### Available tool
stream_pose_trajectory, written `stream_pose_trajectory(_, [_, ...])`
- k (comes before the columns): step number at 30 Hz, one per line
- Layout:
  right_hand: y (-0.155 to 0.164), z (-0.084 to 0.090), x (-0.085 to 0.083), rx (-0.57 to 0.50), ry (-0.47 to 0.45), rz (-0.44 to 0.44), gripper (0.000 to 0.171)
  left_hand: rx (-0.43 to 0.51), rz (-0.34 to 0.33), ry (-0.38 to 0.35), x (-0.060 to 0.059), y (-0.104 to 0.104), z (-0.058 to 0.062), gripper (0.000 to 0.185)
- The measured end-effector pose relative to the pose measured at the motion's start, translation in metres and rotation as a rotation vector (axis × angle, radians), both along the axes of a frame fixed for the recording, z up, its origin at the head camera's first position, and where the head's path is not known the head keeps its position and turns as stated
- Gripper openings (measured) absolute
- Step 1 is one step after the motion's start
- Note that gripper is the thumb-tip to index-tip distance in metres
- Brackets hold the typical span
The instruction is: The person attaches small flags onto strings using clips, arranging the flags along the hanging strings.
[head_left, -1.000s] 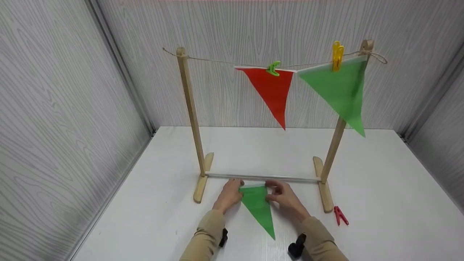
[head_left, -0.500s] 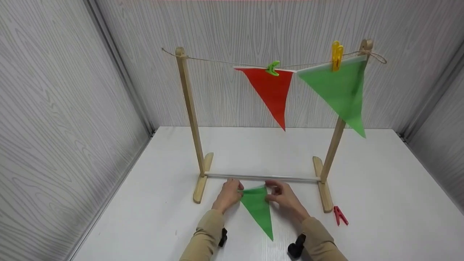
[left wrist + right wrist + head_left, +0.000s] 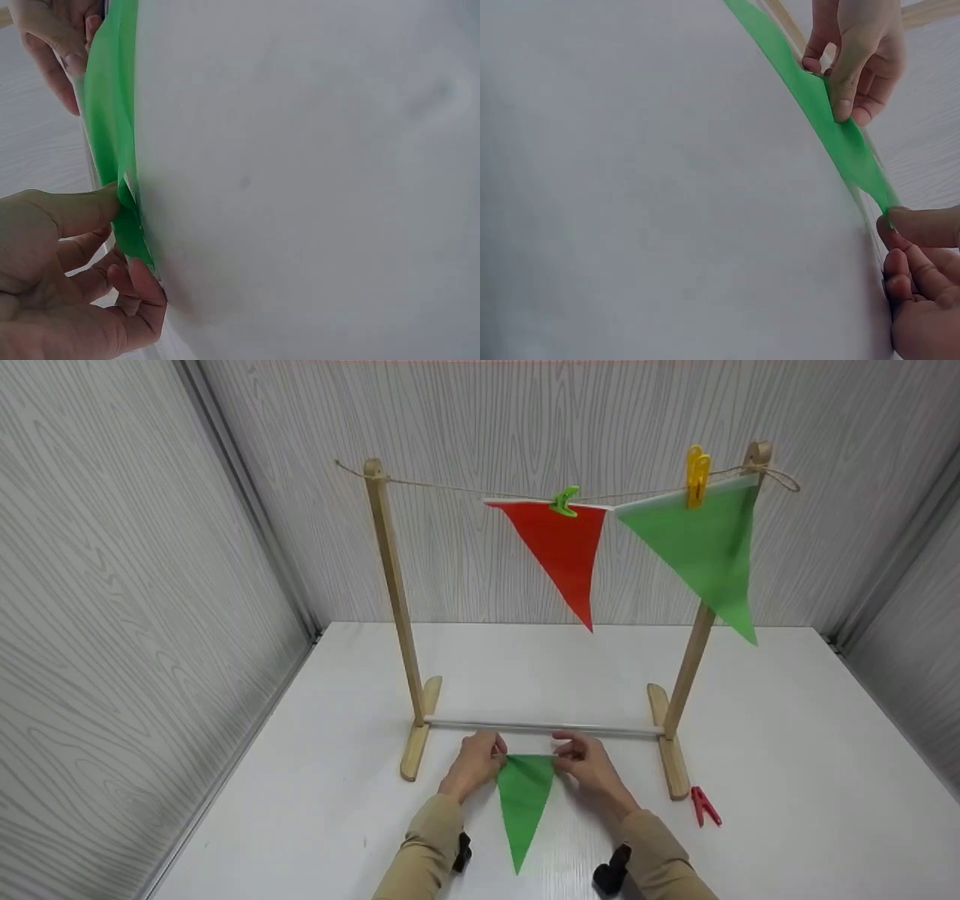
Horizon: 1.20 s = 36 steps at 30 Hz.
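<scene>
A small green triangular flag [image 3: 523, 802] hangs point-down just above the white table [image 3: 787, 780], in front of the wooden stand's white bottom rail [image 3: 540, 727]. My left hand [image 3: 480, 761] pinches its top left corner and my right hand [image 3: 581, 761] pinches its top right corner. The left wrist view shows the green flag [image 3: 112, 142] edge-on between thumb and fingers of my left hand [image 3: 82, 255]. In the right wrist view my right hand [image 3: 919, 277] pinches one end of the green flag [image 3: 832, 127].
A wooden two-post stand [image 3: 390, 585] carries a twine line with a red flag [image 3: 562, 547] under a green peg [image 3: 564, 500] and a large green flag [image 3: 701, 547] under a yellow peg [image 3: 697, 472]. A red peg [image 3: 705, 806] lies on the table right of the stand's foot.
Both hands have lifted the small green flag off the table; it now hangs straight down with its top edge level instead of lying slanted to the right.
</scene>
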State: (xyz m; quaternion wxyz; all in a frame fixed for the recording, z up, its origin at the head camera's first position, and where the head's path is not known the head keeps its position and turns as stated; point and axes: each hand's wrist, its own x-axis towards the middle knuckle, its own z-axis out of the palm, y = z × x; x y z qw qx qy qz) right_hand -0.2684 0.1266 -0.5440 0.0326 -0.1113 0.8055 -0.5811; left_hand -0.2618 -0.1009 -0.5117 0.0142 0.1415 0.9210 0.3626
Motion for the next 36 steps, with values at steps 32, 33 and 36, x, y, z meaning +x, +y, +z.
stream_pose_trajectory(32, [-0.008, 0.012, 0.002, -0.296, -0.137, -0.226, 0.036, 0.538, 0.013, -0.280, -0.009, -0.018, -0.008, 0.025])
stream_pose_trajectory(33, [-0.008, 0.012, 0.002, -0.305, -0.141, -0.222, 0.037, 0.541, 0.018, -0.281, -0.009, -0.018, -0.009, 0.024])
stream_pose_trajectory(36, [-0.007, 0.014, 0.002, -0.317, -0.142, -0.190, 0.040, 0.550, 0.031, -0.279, -0.009, -0.018, -0.009, 0.024])
